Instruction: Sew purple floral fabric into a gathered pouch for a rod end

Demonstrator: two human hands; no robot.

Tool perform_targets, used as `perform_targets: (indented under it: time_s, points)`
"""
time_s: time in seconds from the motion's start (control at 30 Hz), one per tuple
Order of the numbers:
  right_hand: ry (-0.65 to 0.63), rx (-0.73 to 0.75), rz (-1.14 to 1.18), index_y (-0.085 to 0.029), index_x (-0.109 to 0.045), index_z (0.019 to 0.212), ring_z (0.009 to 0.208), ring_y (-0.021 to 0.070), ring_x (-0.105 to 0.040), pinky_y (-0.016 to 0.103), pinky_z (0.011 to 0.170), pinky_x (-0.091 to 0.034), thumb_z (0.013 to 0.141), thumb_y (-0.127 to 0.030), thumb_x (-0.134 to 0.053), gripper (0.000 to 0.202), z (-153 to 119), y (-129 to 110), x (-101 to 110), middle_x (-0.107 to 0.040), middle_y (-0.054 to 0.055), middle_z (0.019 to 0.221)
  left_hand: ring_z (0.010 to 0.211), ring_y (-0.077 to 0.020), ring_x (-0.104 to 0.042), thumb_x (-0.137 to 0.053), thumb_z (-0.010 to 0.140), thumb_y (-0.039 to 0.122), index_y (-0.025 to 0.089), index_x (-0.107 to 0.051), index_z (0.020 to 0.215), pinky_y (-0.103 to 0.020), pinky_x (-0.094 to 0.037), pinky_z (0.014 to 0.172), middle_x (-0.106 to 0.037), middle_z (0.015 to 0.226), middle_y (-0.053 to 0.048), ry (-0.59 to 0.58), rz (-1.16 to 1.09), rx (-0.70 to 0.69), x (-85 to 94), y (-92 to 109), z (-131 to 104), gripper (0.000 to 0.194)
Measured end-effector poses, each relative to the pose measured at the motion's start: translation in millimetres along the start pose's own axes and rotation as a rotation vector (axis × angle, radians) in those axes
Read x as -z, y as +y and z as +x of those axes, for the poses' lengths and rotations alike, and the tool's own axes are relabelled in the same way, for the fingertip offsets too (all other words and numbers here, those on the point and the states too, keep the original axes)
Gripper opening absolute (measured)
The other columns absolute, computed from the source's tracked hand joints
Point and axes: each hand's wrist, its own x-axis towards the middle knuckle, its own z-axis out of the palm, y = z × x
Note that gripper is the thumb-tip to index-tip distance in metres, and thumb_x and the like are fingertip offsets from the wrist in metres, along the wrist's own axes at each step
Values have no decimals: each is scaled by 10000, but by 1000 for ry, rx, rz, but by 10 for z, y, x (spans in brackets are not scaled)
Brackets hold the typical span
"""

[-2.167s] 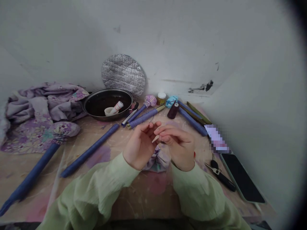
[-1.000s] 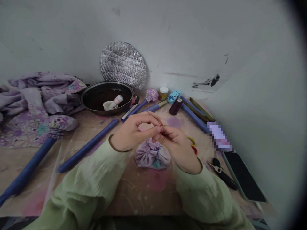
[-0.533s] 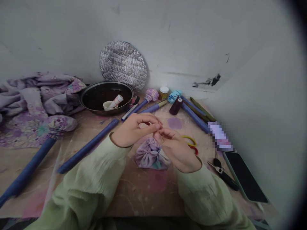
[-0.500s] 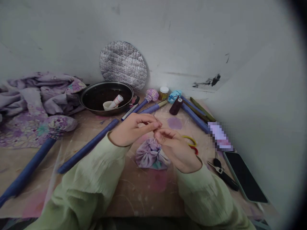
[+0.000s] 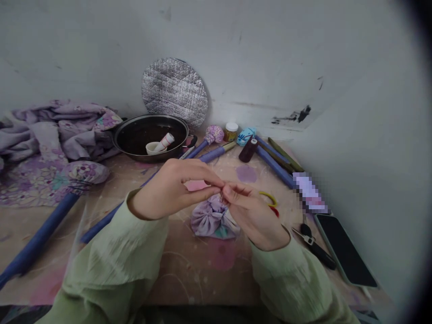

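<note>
My left hand (image 5: 175,186) is closed in a pinch, its thumb and fingertips meeting just above a gathered bundle of purple floral cloth (image 5: 214,219). Against those fingertips, my right hand (image 5: 254,211) also pinches. Whatever lies between the fingers is too thin or hidden to make out. The cloth bundle rests on the table, its puckered top drawn together beneath both hands. Beside my right hand, partly covered by it, are scissors with yellow and red handles (image 5: 270,198). A cone of dark thread (image 5: 248,150) stands farther back.
At the back left sits a dark pan (image 5: 150,157) holding a small white cup. Purple cloth (image 5: 37,135) and cloth-headed blue sticks (image 5: 43,234) lie left. Along the right edge are a phone (image 5: 346,249) and a black-handled tool (image 5: 320,254). A wall rises behind.
My left hand has shifted left and lower, turning its wrist, with fingertips still meeting my right hand's. My right hand has moved slightly lower and to the right. The cloth bundle stays put.
</note>
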Motion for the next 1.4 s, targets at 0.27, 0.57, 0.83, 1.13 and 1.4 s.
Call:
perform_targets:
  time_s: [0.27,0.57,0.83,1.13,1.4]
  points:
    - [54,54,-34,-214,-671,593,673,100,-543,233,634,-448,632,-306,-740,121,-27,3,-5,-601,-12,711,685,-160,-586,-652,714,179,232,-700,711,-283,-379,715,-679,689,-17,95,169,-61,-81,54,-42,71]
    - [59,54,-31,-233,-694,618,727,109,-531,249,688,-408,664,-274,-718,67,-45,3,-28,-598,-14,738,685,-118,-573,-502,774,156,184,-588,676,-265,-411,700,-652,664,20,67,548,-98,-117,122,-27,133]
    - [76,19,13,-219,-687,604,712,98,-520,248,691,-391,648,-264,-719,70,-62,-36,-50,-594,-24,717,693,-108,-563,-524,768,147,168,-580,707,-245,-404,677,-635,683,17,60,527,-117,-92,86,-34,85]
    - [35,27,-18,-227,-692,640,733,95,-524,237,697,-393,683,-284,-710,74,-75,-38,-47,-597,-20,749,686,-116,-569,-548,775,172,173,-593,723,-256,-425,689,-643,693,15,63,472,-107,-42,81,-54,68]
    - [37,50,-37,-247,-688,701,727,93,-513,225,677,-398,710,-309,-693,63,-93,-16,-21,-592,-18,801,712,-117,-594,-500,827,212,162,-627,852,-231,-468,689,-659,786,-17,74,333,17,8,114,-50,139]
